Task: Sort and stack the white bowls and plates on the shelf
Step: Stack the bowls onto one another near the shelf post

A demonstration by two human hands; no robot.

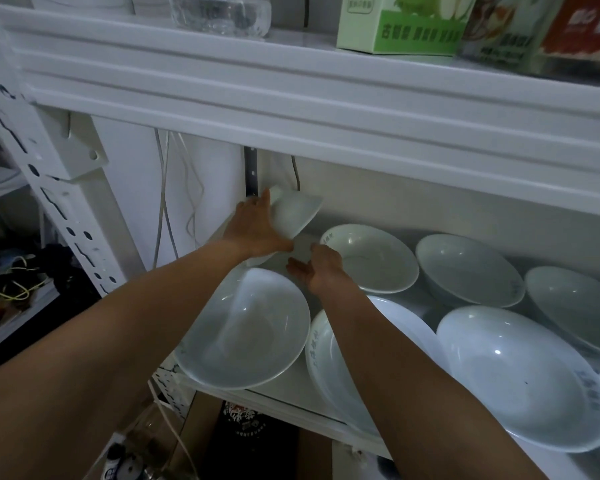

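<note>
Head view, so just the one angle. The left hand (257, 226) was up at the back left corner of the shelf (284, 398), gripping a small white bowl (298, 209). The fingers ran up along its side and the thumb was tucked under the lower edge. That bowl was tipped well over on its side and looked to be held clear of the shelf, close to the back wall.

The right hand (321, 268) was just below and to the right of it. Its fingers were loose and a bit spread, holding nothing. It sat right beside the left rim of the printed bowl (371, 258) in the back row. Honestly couldn't tell if it was touching that rim or not.

The rest of the shelf was packed with white dishes, all upright:
- a wide bowl (246, 327) at the front left corner, partly under the left forearm
- a shallow plate (321, 358) at the front edge, under the right forearm
- a big bowl (520, 375) toward the front right
- two more bowls (468, 270) (575, 306) along the back, running to the right edge

On the upper shelf (257, 84) stood a green box (402, 22) and a glass container (222, 12). Some cables (165, 209) hung down behind the back left corner.
</note>
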